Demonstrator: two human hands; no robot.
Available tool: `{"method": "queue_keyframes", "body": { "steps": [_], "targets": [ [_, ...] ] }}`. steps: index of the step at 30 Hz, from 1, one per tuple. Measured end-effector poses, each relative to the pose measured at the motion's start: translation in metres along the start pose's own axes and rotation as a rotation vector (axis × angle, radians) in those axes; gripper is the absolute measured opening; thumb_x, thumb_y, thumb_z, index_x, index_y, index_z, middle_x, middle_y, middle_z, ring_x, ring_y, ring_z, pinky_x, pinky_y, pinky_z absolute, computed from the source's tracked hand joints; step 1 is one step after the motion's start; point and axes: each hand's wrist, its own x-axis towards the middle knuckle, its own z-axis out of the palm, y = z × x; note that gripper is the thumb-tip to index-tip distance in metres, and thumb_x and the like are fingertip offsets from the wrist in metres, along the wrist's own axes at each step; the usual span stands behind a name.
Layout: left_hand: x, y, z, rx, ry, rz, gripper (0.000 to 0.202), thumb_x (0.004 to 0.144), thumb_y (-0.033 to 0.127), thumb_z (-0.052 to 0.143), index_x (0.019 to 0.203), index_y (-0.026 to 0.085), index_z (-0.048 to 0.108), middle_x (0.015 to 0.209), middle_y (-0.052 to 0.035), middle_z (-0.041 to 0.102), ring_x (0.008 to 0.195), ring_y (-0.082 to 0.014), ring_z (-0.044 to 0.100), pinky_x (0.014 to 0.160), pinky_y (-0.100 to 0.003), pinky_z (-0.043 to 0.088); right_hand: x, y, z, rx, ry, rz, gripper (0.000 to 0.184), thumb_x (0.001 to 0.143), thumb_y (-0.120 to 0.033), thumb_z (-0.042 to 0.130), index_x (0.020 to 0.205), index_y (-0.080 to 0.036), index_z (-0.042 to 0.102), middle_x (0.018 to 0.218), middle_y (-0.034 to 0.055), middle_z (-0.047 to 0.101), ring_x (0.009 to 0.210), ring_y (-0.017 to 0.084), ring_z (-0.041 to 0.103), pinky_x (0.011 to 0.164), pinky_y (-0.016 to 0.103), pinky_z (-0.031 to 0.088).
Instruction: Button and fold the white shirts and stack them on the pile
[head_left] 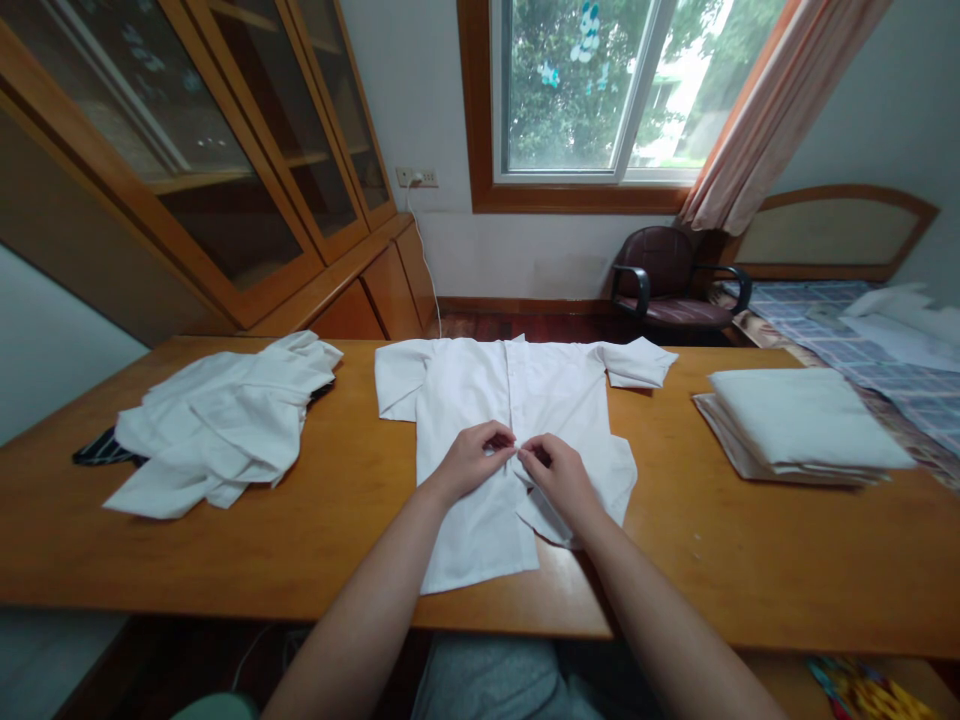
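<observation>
A white short-sleeved shirt [465, 400] lies spread on the wooden table in front of me, its sleeves out to both sides. My left hand [476, 458] pinches the shirt's front placket near the middle. Close against it, my right hand [553, 470] pinches the other front edge, so the fingertips of both hands nearly meet. Any button between the fingers is too small to make out. Below the hands the front hangs apart, and the right panel is folded outward. The left panel lies flat down toward the table's near edge.
A crumpled pile of white clothes [225, 420] with a dark striped piece under it lies on the table [345, 540] at left. Folded white cloths [810, 420] are stacked at right. Beyond stand a glass-door cabinet [322, 170], an office chair [664, 275] and a bed [862, 310].
</observation>
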Motion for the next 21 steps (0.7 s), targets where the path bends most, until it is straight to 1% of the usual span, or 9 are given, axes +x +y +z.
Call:
{"method": "queue_keyframes", "body": {
  "steps": [8,21],
  "targets": [
    [-0.0008,-0.0022,0.0008,0.015,0.001,0.02,0.008,0.084,0.019,0.065,0.091,0.018,0.066,0.085,-0.001,0.07,0.077,-0.0135,0.066,0.073,-0.025,0.053,0.0004,0.0028,0.001,-0.011,-0.01,0.005,0.012,0.088,-0.031,0.06,0.085,-0.021,0.065,0.081,0.0027,0.068,0.075,0.018,0.061,0.07,0.029,0.045],
    [-0.0007,-0.0014,0.0005,0.027,-0.004,0.026,0.008,0.084,0.017,0.062,0.091,0.018,0.066,0.085,-0.001,0.069,0.078,-0.0133,0.066,0.073,-0.025,0.053,0.0003,-0.0002,-0.0001,-0.002,-0.019,0.0,0.012,0.089,-0.031,0.059,0.084,-0.021,0.064,0.082,0.0031,0.069,0.077,0.019,0.062,0.072,0.03,0.046]
  ]
}}
